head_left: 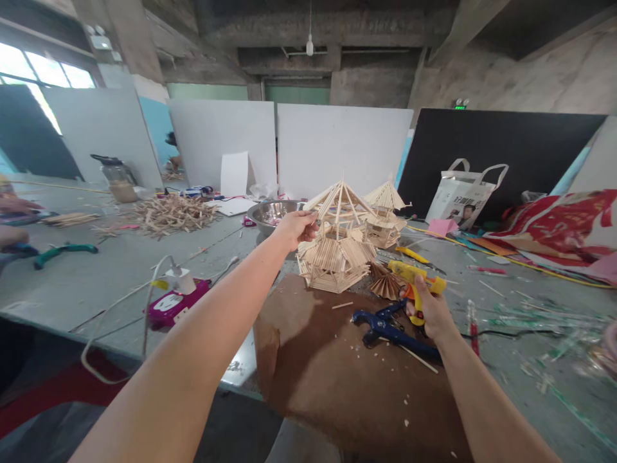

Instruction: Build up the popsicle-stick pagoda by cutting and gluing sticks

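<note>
My left hand (296, 230) reaches forward to the left side of a pavilion model (336, 263) built from thin wooden sticks. Its fingers are pinched together beside the pointed roof frame; whatever they hold, if anything, is too small to make out. In my right hand (430, 312) is a yellow hot glue gun (405, 271), its nozzle pointing left toward the model. Below the glue gun, blue ratchet cutters (393, 331) lie on a brown board (332, 373). A folded brown paper fan (384, 281) sits by the model's base. A second stick pavilion (384, 215) stands behind.
Left of the model are a metal bowl (270, 222), a heap of sticks (171, 215) and a magenta power strip (168, 305) with a white cable. Yellow-handled pliers (413, 254), a white bag (460, 193) and scattered clear strips (535, 321) lie to the right. A person's arm (14, 206) shows far left.
</note>
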{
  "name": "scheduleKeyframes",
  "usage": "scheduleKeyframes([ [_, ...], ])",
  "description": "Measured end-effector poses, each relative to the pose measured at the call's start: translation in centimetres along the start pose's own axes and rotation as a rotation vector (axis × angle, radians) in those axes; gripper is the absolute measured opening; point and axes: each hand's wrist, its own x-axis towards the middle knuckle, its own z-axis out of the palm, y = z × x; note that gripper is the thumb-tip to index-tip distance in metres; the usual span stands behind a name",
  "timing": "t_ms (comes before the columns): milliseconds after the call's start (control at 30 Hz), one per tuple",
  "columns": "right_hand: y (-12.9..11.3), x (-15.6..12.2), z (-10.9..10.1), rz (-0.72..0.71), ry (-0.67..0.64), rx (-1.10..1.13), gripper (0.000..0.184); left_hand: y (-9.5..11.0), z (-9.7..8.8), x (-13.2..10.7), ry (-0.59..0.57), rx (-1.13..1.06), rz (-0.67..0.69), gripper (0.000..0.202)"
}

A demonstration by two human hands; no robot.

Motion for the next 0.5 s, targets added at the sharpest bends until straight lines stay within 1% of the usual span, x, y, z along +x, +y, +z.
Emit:
scheduleKeyframes([
  [333,-0.30,-0.30,0.21,0.005,0.009,0.022,0.036,-0.02,0.01,-0.23,0.002,-0.010,0.010,0.007],
  [500,-0.29,-0.28,0.24,-0.008,0.009,0.016,0.036,0.04,0.08,-0.13,-0.009,-0.002,0.017,0.009],
])
